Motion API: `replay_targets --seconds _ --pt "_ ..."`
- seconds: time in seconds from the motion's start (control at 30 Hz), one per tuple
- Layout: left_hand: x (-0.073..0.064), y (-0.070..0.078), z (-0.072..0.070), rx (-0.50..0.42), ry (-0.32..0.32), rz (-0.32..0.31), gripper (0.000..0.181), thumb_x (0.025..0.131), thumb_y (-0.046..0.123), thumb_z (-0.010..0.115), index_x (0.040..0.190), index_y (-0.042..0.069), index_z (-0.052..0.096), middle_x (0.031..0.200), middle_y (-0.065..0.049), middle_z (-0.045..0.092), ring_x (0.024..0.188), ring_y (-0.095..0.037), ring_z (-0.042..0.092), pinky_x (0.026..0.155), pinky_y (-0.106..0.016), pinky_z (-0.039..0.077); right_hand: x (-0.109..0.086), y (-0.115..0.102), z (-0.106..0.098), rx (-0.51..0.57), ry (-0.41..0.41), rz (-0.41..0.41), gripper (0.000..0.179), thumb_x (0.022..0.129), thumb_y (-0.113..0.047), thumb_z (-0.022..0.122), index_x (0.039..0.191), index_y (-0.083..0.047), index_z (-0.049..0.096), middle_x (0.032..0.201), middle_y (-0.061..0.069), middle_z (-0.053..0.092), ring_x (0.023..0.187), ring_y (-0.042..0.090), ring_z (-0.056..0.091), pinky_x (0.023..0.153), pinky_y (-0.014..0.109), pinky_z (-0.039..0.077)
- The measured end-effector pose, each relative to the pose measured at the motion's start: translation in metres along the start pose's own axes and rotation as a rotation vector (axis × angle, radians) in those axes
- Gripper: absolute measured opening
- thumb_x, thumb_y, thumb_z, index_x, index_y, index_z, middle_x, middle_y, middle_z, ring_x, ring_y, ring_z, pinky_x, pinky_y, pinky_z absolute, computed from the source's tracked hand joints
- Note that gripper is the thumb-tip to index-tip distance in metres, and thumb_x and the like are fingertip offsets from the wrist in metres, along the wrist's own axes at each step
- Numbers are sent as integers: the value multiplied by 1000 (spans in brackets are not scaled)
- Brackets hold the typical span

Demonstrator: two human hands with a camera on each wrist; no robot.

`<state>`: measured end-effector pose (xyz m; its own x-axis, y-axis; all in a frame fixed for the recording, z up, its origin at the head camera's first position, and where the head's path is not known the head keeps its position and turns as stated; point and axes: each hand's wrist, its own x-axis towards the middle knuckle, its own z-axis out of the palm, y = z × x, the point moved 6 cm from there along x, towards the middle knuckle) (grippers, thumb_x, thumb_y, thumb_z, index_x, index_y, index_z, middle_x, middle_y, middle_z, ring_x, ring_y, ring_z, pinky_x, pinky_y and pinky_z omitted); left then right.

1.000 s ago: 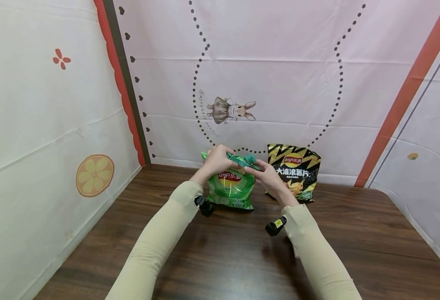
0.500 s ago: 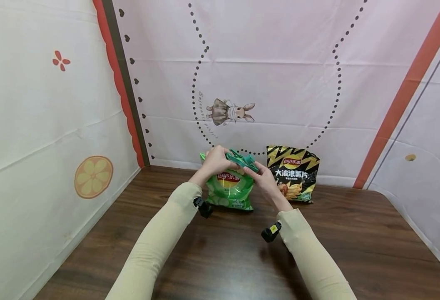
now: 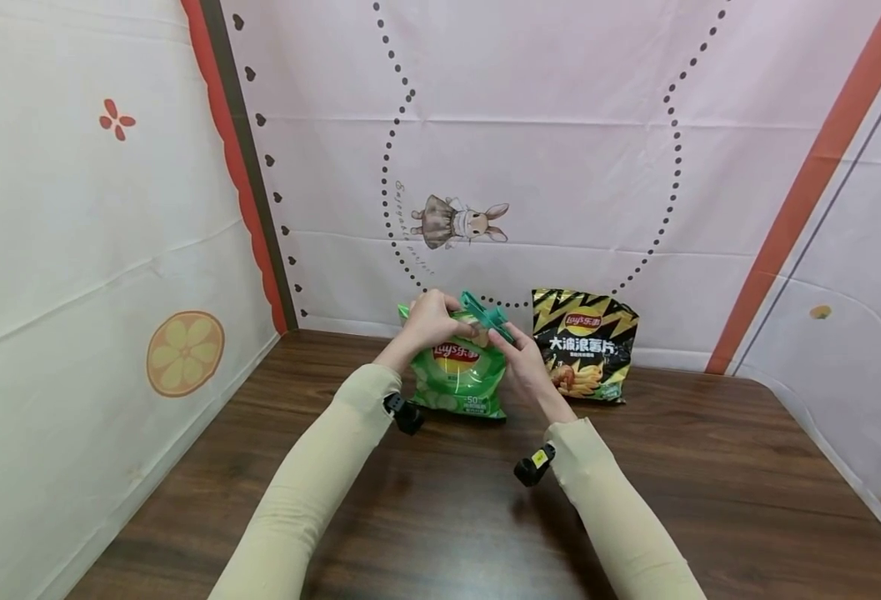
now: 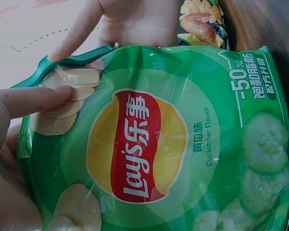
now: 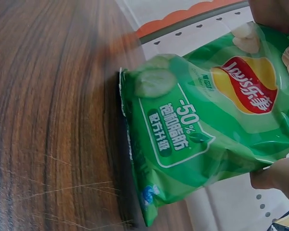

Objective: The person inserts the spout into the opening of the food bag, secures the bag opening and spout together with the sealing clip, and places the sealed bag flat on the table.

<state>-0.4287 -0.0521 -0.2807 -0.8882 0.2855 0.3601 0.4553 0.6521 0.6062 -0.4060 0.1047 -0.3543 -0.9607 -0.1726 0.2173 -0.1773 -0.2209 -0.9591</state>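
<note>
A green Lay's cucumber chip bag (image 3: 457, 379) stands upright on the table, leaning toward the back wall. My left hand (image 3: 428, 321) grips its upper left part, and in the left wrist view the index finger (image 4: 38, 99) lies across the front with the thumb side hidden. My right hand (image 3: 523, 354) pinches a teal bag clip (image 3: 488, 317) with a round cap-like knob, at the bag's upper right corner. In the left wrist view the clip (image 4: 79, 58) lies along the bag's top edge, under a right-hand finger. The right wrist view shows the bag's lower front (image 5: 197, 120).
Just right of the green bag, a black and yellow Lay's chip bag (image 3: 586, 346) stands against the printed cloth backdrop (image 3: 560, 167). Dark wooden table (image 3: 440, 517) stretches in front. Another cloth wall (image 3: 95, 250) rises along the left side.
The clip has tilted more steeply, its left end rising and its right end staying in my right fingers. My right forearm has shifted slightly left. The left hand keeps its hold on the green bag.
</note>
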Motion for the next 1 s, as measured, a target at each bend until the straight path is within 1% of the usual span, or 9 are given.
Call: replay_targets --seconds 0.1,0.2,0.3,0.37,0.53,0.63,0.83,0.9,1.0 --pt "0 -2 0 -9 -6 -2 16 70 31 80 68 18 71 62 6 65 69 -18 55 95 -47 30 -1 2 2 88 15 7 50 97 -13 53 143 1 36 148 16 37 137 23 36 109 31 34" --pt "0 -3 0 -8 -2 5 18 71 32 79 67 17 70 62 5 65 69 -18 55 94 -46 30 -1 2 3 125 22 -8 53 97 -10 52 144 4 32 151 17 32 140 24 31 112 32 29" --pt "0 -3 0 0 6 20 26 71 32 79 59 16 62 55 5 58 65 -18 53 91 -45 31 0 2 2 128 23 -21 53 97 -10 52 144 4 31 151 18 31 140 25 31 113 33 27" --pt "0 -3 -1 2 11 26 35 71 33 79 54 16 53 50 5 49 59 -18 48 89 -44 31 1 3 3 119 13 -25 53 97 -11 52 144 4 32 150 18 33 140 25 32 113 34 28" --pt "-2 -2 -1 -7 12 27 46 71 32 79 52 15 41 47 6 31 51 -19 35 84 -40 29 1 7 6 117 10 -5 58 97 -14 53 147 1 26 152 16 30 140 25 31 113 35 27" --pt "-2 -2 0 -10 3 31 42 71 31 79 53 13 45 48 6 34 51 -19 36 84 -41 28 2 12 5 119 36 29 63 98 -16 53 149 -1 20 155 15 25 142 24 27 114 35 25" --pt "-2 -3 1 -15 -17 27 16 72 29 79 68 16 71 58 7 62 64 -17 54 94 -47 29 1 15 6 135 62 67 69 97 -20 54 151 -3 14 158 12 17 145 22 18 117 37 18" --pt "-2 -3 1 -14 -21 30 16 72 29 79 67 16 71 58 6 62 64 -17 54 95 -47 29 1 15 6 143 65 65 69 97 -20 54 151 -2 15 158 12 17 145 22 17 117 37 17" --pt "-2 -2 0 -17 -16 39 27 72 29 79 58 15 61 49 7 50 56 -18 46 92 -46 30 2 13 6 156 59 50 67 97 -16 55 150 0 18 157 14 20 145 23 20 117 37 18"
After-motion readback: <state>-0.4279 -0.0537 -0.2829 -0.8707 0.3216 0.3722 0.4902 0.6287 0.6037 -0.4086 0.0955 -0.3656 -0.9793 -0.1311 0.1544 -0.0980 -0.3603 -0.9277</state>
